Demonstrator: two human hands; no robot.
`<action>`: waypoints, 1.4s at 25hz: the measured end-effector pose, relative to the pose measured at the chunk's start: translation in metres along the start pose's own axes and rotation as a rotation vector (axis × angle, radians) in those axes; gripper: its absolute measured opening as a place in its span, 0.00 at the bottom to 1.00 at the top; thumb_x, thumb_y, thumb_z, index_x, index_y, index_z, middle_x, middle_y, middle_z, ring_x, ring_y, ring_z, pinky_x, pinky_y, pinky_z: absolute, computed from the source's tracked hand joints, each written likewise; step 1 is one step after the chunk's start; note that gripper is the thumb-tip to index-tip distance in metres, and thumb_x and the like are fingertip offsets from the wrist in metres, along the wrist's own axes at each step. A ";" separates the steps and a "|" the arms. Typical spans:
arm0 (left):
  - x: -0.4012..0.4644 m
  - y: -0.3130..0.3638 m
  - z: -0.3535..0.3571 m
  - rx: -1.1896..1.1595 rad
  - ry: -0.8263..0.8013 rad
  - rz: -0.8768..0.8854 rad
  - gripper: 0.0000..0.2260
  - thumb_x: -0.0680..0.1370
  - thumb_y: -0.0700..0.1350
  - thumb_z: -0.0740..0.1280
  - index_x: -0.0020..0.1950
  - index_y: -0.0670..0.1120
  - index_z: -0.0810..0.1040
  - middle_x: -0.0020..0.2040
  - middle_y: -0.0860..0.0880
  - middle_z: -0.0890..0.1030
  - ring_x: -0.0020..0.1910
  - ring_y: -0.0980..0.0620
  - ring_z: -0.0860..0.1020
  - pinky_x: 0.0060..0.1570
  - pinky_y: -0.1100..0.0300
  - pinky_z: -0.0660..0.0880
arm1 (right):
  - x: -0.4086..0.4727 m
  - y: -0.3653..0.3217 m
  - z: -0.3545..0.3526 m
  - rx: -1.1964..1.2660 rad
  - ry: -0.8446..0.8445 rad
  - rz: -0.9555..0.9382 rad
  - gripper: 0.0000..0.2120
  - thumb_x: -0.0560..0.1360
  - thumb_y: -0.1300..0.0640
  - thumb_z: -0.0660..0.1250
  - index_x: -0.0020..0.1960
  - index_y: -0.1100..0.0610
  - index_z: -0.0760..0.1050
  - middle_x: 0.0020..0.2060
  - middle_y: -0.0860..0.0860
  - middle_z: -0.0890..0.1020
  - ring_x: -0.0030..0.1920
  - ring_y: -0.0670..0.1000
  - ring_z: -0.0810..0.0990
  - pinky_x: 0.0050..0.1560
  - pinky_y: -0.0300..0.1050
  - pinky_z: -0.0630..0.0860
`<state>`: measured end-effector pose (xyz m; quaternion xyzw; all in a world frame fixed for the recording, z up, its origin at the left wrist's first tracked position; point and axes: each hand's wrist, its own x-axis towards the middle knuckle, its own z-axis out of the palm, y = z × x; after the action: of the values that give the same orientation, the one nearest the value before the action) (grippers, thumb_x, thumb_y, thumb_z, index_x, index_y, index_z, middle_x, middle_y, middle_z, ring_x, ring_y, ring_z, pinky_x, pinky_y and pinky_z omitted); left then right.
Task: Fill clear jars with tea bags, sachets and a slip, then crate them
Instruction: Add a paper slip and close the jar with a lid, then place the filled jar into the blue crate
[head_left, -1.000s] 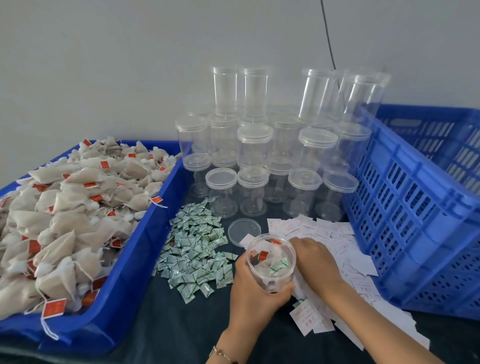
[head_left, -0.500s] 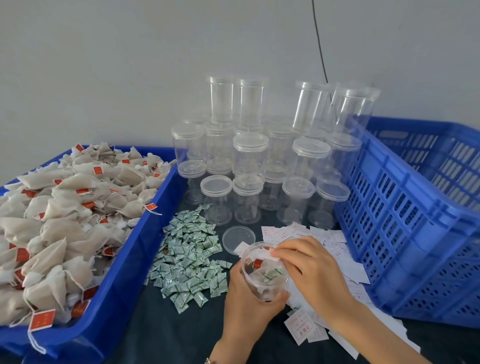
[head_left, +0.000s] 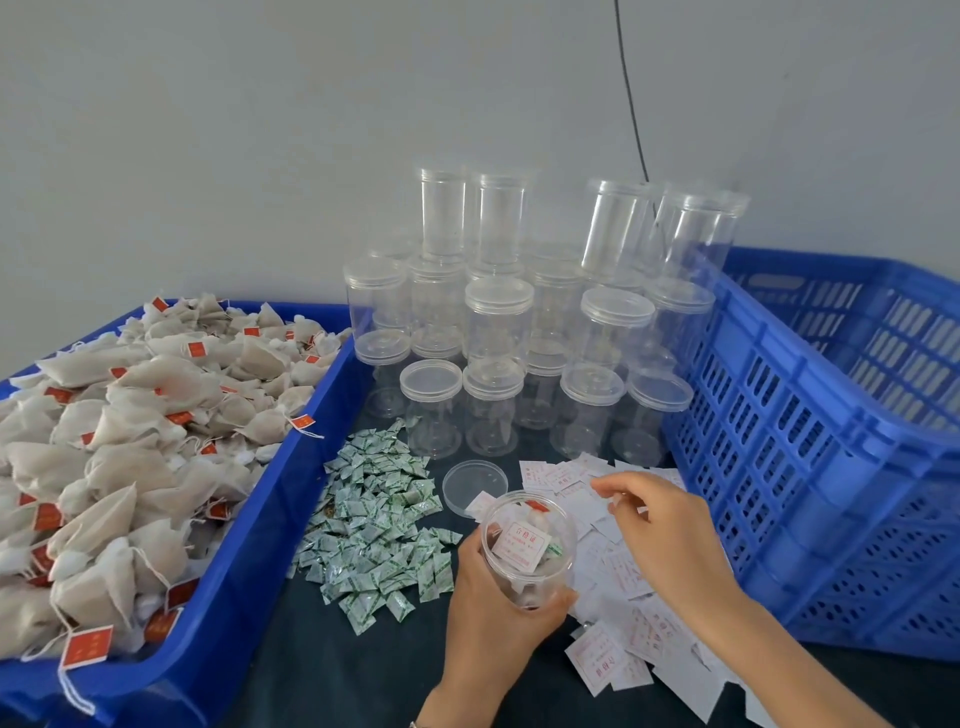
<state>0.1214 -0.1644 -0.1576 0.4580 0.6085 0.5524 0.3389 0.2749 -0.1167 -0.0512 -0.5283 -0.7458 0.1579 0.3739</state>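
Right now the left hand (head_left: 498, 608) grips an open jar (head_left: 530, 551) from below and behind, fingers curled round its lower wall, holding it tilted just above the dark table (head_left: 322, 670) near its front edge. The right hand (head_left: 670, 535) hovers just beside the jar's mouth, over the scattered slips (head_left: 623, 571); its fingers are loosely bent and hold nothing that I can make out. Inside the jar lie pale tea bags with a red tag showing at the far rim, a green-printed sachet, and a white slip with red print lying flat on top, facing up. A loose lid (head_left: 475, 486) rests on the table just behind the jar. Left of it spreads a heap of green sachets (head_left: 374, 514), and along the table's left edge a blue tray (head_left: 234, 587) is piled with tea bags (head_left: 130, 441). Empty lidded jars (head_left: 498, 332) stand stacked toward the back edge, and a blue crate (head_left: 810, 467) sits at the right edge.
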 end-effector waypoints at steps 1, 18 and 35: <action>0.001 0.002 -0.001 -0.005 -0.020 0.013 0.39 0.54 0.57 0.82 0.58 0.67 0.65 0.57 0.60 0.77 0.55 0.61 0.79 0.49 0.59 0.80 | 0.001 0.000 -0.003 0.006 -0.020 0.041 0.13 0.76 0.66 0.63 0.52 0.51 0.81 0.46 0.41 0.81 0.48 0.40 0.78 0.45 0.25 0.70; 0.093 0.343 0.069 -0.077 -0.268 0.752 0.36 0.64 0.59 0.77 0.62 0.54 0.59 0.45 0.52 0.74 0.42 0.52 0.81 0.42 0.57 0.81 | 0.116 -0.087 -0.270 0.098 0.156 -0.218 0.11 0.79 0.63 0.61 0.51 0.46 0.73 0.44 0.56 0.81 0.34 0.50 0.84 0.38 0.43 0.82; 0.194 0.263 0.319 1.659 -1.380 0.442 0.09 0.77 0.55 0.66 0.47 0.52 0.82 0.34 0.57 0.82 0.45 0.55 0.79 0.32 0.66 0.73 | 0.190 0.145 -0.193 -0.358 -1.228 0.646 0.09 0.79 0.65 0.62 0.49 0.58 0.82 0.41 0.59 0.84 0.37 0.46 0.83 0.39 0.31 0.78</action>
<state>0.3947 0.1241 0.0679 0.8524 0.3750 -0.3540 0.0871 0.4809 0.0815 0.0608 -0.5918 -0.6422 0.4046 -0.2714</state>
